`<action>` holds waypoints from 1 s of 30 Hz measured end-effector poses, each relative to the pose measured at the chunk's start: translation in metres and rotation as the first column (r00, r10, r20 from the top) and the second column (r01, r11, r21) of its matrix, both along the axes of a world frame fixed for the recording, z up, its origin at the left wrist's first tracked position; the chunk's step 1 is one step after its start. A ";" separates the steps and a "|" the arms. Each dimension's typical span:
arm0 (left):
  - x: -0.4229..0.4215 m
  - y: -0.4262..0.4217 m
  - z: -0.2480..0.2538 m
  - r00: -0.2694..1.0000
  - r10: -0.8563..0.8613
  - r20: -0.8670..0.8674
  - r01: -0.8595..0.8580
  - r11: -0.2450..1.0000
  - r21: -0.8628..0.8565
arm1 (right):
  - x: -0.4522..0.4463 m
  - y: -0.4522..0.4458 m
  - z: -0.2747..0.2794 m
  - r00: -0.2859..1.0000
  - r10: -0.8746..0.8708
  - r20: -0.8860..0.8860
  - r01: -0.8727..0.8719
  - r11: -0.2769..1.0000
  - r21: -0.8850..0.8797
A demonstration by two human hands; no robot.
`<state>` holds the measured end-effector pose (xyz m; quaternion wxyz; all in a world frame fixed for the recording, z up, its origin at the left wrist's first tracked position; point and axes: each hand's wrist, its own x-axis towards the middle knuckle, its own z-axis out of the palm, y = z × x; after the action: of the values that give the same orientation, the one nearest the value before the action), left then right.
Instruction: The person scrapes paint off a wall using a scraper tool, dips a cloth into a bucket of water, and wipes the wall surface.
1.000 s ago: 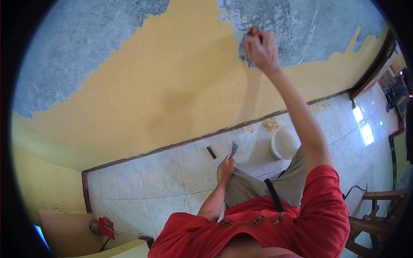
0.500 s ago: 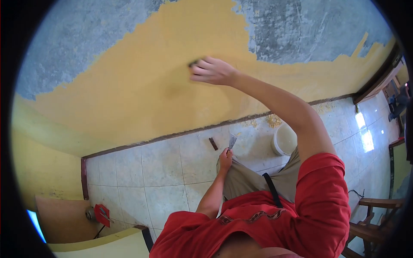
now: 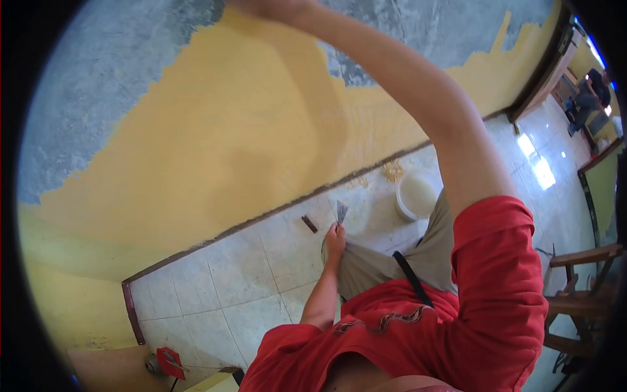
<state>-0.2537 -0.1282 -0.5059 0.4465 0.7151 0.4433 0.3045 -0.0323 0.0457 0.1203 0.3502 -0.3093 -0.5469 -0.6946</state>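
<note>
Grey metal-bladed scraper (image 3: 341,210), five o'clock: your left hand (image 3: 336,242) closed round it. Right hand (image 3: 266,6), twelve o'clock: fingers cropped, can't tell.

Two hands (image 3: 335,240), one scraper (image 3: 341,212), one white bucket (image 3: 404,212), one dark strip (image 3: 309,223), one distant person (image 3: 590,97)

Wooden furniture (image 3: 578,304) at right, red object (image 3: 169,362) lower left, person (image 3: 592,95) upper right.

Wall (image 3: 215,124) yellow, patched grey; shirt (image 3: 405,333) red, wavy-banded; bucket (image 3: 400,206) white.
</note>
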 end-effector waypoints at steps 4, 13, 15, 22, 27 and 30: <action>-0.002 -0.005 -0.022 0.998 0.049 0.029 -0.048 0.999 -0.023 | 0.024 -0.021 -0.171 0.965 -0.018 0.261 0.103 0.942 -0.318; -0.013 0.003 -0.010 0.997 0.057 0.055 -0.056 0.998 -0.015 | 0.236 -0.160 -0.271 0.901 -0.423 -0.099 0.234 0.665 -0.710; -0.006 0.009 -0.015 0.999 0.026 0.028 -0.027 0.998 0.052 | 0.247 -0.200 -0.264 0.777 -0.617 -0.126 0.417 0.655 -0.630; -0.008 0.005 -0.006 1.000 -0.015 0.012 0.016 0.997 -0.069 | 0.283 -0.319 -0.329 0.500 -0.665 -0.555 -0.053 0.616 -0.786; -0.011 0.014 -0.040 0.984 0.140 0.111 -0.092 0.929 -0.358 | 0.302 -0.359 -0.459 0.263 -0.732 -0.629 -0.202 0.595 -0.778; -0.006 0.001 0.007 0.918 0.298 0.263 -0.108 0.825 -0.555 | 0.299 -0.380 -0.529 0.067 -0.835 -0.546 -0.245 0.517 -0.820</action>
<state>-0.2596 -0.1269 -0.4993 0.6599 0.4487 0.5011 0.3348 0.2669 -0.3342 -0.4087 0.2528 -0.9101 -0.3205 -0.0710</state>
